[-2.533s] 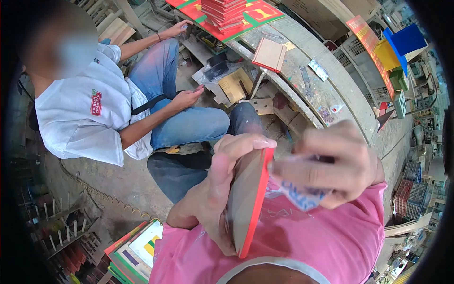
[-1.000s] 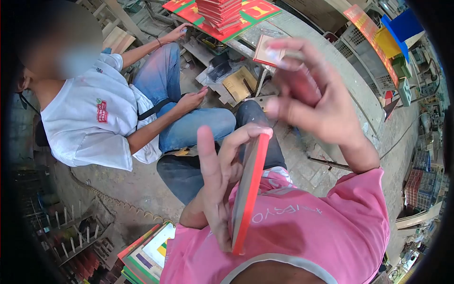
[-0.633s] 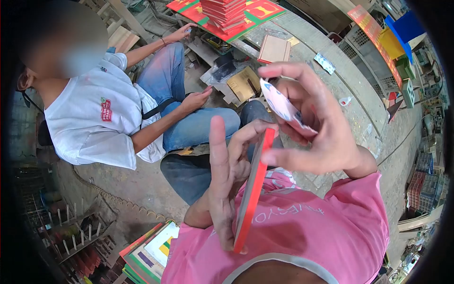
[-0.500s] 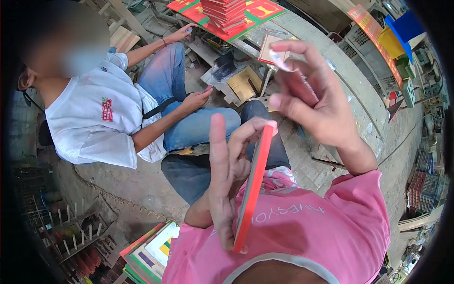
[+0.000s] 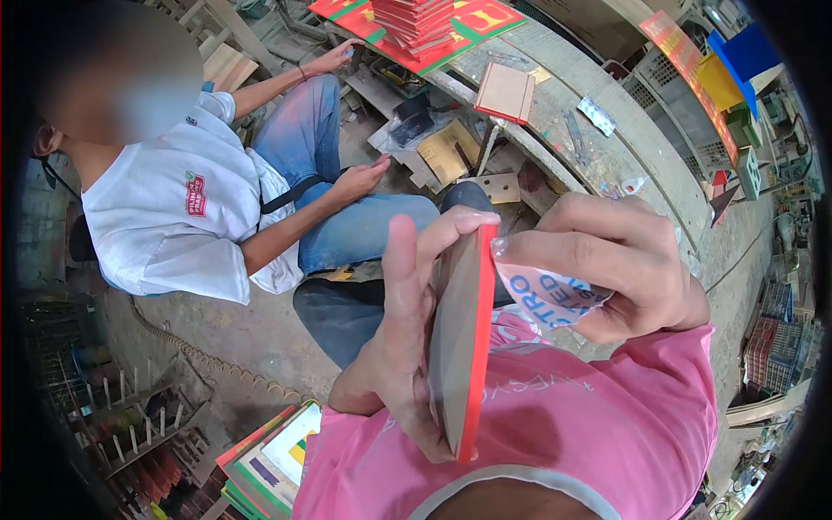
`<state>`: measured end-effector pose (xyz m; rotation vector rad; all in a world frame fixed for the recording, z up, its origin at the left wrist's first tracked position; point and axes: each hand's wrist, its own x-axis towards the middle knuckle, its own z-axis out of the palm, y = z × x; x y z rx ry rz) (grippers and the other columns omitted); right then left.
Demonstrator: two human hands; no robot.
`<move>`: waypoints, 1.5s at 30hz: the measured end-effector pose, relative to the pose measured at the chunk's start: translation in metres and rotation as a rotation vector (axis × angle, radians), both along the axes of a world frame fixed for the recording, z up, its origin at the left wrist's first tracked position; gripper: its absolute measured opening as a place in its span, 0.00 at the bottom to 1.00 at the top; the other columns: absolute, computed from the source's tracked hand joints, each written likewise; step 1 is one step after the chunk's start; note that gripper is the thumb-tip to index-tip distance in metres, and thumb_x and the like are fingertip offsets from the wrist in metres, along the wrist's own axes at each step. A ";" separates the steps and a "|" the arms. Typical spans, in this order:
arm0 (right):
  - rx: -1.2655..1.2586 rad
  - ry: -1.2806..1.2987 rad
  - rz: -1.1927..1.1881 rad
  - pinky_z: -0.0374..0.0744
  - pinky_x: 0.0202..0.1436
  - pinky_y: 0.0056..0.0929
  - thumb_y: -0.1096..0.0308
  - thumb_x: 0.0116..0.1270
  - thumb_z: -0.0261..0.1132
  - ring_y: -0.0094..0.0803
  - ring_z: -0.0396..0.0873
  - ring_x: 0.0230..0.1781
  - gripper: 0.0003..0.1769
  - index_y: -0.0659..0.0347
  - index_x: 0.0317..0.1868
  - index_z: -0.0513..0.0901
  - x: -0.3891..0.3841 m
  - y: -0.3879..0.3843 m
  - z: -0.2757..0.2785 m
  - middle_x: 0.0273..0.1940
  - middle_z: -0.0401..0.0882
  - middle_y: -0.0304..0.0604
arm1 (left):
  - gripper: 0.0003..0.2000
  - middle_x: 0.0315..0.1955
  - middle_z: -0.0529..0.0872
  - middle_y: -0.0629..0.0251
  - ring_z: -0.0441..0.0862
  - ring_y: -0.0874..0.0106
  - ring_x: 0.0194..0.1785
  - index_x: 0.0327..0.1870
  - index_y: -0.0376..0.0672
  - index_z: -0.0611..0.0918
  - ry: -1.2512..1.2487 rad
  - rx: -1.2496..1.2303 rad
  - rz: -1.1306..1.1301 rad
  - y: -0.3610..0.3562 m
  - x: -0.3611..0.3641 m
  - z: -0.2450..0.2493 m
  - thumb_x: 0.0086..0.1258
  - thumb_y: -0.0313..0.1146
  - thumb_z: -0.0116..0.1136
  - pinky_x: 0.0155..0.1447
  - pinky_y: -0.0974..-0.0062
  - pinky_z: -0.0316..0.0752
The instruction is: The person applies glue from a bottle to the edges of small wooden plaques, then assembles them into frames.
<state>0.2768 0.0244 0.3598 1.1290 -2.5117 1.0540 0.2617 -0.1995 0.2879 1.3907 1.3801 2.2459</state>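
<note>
My left hand (image 5: 403, 325) grips a thin flat board (image 5: 462, 347) with a red edge and a brownish face, held upright on its edge in front of my chest. One finger of that hand stretches up, away from the board. In my right hand (image 5: 620, 260) is a crumpled piece of printed plastic film (image 5: 555, 296) with blue and red lettering, pinched by the fingers. The fingertips of my right hand are at the upper part of the red edge.
A person in a white shirt (image 5: 178, 208) sits at the left. The long bench (image 5: 637, 143) bears a small board (image 5: 505, 91) with a red edge. A stack of red pieces (image 5: 412, 26) stands farther back. Colourful panels (image 5: 264, 464) lie at lower left.
My right hand has come down and towards the board, and the printed side of the film now shows. The board has turned a little, showing more of its brownish face.
</note>
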 end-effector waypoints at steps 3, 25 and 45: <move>0.035 -0.001 0.006 0.79 0.26 0.34 0.49 0.66 0.62 0.40 0.82 0.26 0.28 0.71 0.49 0.83 0.001 0.001 0.000 0.32 0.80 0.49 | 0.83 0.72 0.47 0.39 0.59 0.52 0.70 0.77 0.47 0.26 0.049 -0.046 0.036 -0.001 0.000 0.001 0.26 0.58 0.84 0.71 0.58 0.54; 0.032 -0.182 0.084 0.80 0.29 0.32 0.75 0.50 0.69 0.36 0.83 0.29 0.19 0.66 0.46 0.86 0.019 -0.004 0.013 0.33 0.81 0.47 | 0.84 0.72 0.47 0.39 0.56 0.53 0.72 0.77 0.45 0.28 0.074 -0.122 0.008 -0.006 -0.005 0.002 0.23 0.61 0.83 0.73 0.59 0.51; -0.263 0.034 0.057 0.78 0.52 0.32 0.75 0.57 0.75 0.36 0.86 0.42 0.40 0.79 0.65 0.61 -0.016 -0.010 -0.015 0.50 0.82 0.61 | 0.37 0.76 0.52 0.52 0.52 0.60 0.79 0.79 0.44 0.45 -1.047 0.084 -0.366 0.007 0.016 0.007 0.77 0.42 0.51 0.79 0.65 0.48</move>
